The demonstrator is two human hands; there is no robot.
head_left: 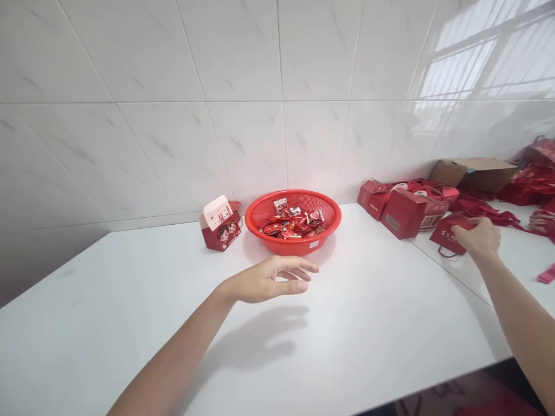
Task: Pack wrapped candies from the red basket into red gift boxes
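My left hand hovers above the white table in front of the red basket, holding nothing, its fingers stretched out and apart. At the right, my right hand grips a small red gift box with white lettering and a cord handle. The box looks tilted; my fingers hide its right end. Wrapped candies, mostly red, lie in the round red plastic basket by the wall. Left of the basket stands an open red and pink gift box printed with cartoon figures.
Several red gift boxes stand in a group against the tiled wall on the right. Behind them is a cardboard box, with red ribbons nearby. Another person's hand shows at the right edge. The table's front edge runs along the lower right.
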